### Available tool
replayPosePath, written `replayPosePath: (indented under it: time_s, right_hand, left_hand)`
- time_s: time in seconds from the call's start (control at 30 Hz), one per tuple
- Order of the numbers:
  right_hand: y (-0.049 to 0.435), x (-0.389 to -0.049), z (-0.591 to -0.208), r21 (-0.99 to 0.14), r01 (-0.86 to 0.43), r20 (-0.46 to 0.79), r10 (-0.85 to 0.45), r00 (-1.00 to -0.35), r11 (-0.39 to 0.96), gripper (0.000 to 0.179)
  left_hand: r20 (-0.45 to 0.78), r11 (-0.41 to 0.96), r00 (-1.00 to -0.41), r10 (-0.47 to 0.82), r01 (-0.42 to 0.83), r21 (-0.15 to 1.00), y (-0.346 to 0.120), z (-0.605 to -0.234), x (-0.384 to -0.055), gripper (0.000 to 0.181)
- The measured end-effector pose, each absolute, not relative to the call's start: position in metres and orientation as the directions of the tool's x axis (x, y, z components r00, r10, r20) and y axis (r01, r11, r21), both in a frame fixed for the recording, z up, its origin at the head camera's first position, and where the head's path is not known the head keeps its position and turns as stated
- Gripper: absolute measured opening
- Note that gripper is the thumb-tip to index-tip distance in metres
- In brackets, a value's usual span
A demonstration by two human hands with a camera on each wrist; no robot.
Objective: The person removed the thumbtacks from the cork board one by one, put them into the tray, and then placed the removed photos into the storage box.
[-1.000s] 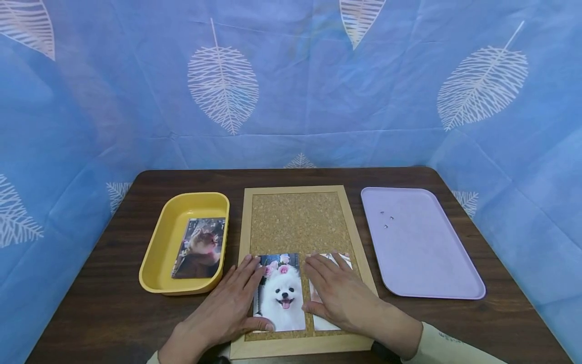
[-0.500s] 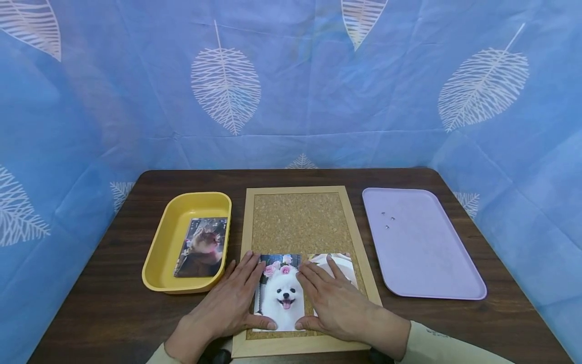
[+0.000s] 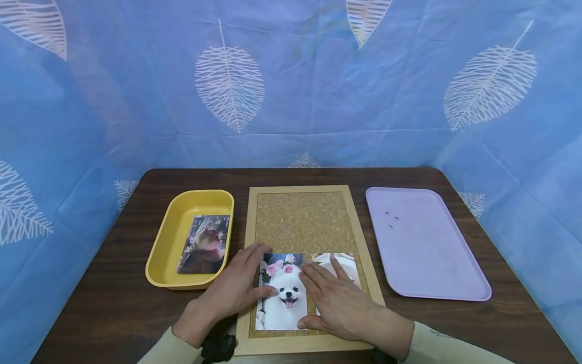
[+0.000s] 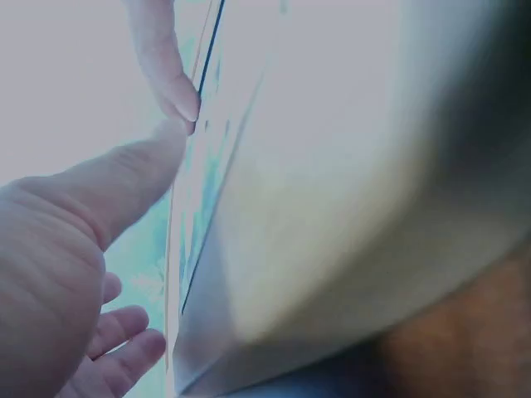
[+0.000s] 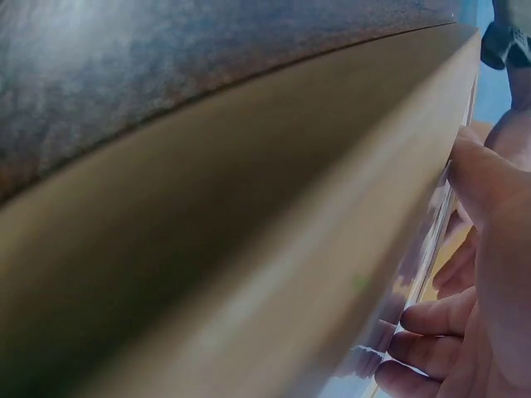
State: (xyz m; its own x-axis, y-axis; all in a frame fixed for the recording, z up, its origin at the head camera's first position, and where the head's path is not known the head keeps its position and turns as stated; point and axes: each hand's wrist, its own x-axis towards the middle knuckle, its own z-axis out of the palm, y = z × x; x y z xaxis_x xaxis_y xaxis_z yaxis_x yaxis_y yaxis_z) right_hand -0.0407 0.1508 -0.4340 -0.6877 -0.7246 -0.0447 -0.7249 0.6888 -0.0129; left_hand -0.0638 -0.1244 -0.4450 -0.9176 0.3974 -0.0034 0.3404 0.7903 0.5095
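Observation:
A photo of a white dog with pink roses (image 3: 284, 308) lies on the lower left of a wood-framed cork board (image 3: 304, 217). My left hand (image 3: 236, 285) spans the board's left frame, its thumb lying over the photo's left side. Spread out, my right hand (image 3: 341, 303) rests across a second photo (image 3: 347, 263) on the lower right and covers most of it. Its thumb and fingertips reach the dog photo's right edge. Close up, the left wrist view shows the left hand (image 4: 58, 265) beside the frame; the right wrist view shows the right hand (image 5: 498, 265) low over the photos.
Left of the board stands a yellow tub (image 3: 159, 253) with a cat photo (image 3: 206, 245) inside. A lilac tray (image 3: 436, 247) at the right carries several tiny pins (image 3: 390, 226). All of it sits on a dark wooden table (image 3: 113, 313) before a blue leaf-print curtain.
My left thumb has moved up from the dog photo's lower edge to its middle, the left fingers edging forward. My right hand has shifted left toward the dog photo, uncovering more of the second photo.

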Motion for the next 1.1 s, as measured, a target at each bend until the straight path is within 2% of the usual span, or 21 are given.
replayPosePath:
  time_s: [0.33, 0.53, 0.77, 1.1]
  right_hand:
    - [0.152, -0.04, -0.435, -0.015, -0.72, -0.031, -0.72, -0.693, 0.694, 0.096]
    - [0.151, -0.041, -0.435, -0.018, -0.719, -0.036, -0.719, -0.694, 0.695, 0.097]
    - [0.151, -0.041, -0.436, -0.002, -0.72, -0.028, -0.72, -0.694, 0.694, 0.097]
    - [0.15, -0.041, -0.439, -0.013, -0.714, -0.05, -0.713, -0.699, 0.7, 0.098]
  left_hand:
    - [-0.012, 0.77, -0.959, 0.282, 0.219, 0.599, -0.116, -0.443, -0.087, 0.077]
    - [-0.082, 0.747, -0.978, 0.191, 0.09, 0.658, -0.111, -0.442, -0.093, 0.068]
    - [-0.122, 0.715, -0.982, 0.146, 0.02, 0.699, -0.108, -0.442, -0.097, 0.063]
    - [-0.183, 0.546, -0.975, 0.123, -0.088, 0.833, -0.111, -0.438, -0.102, 0.046]
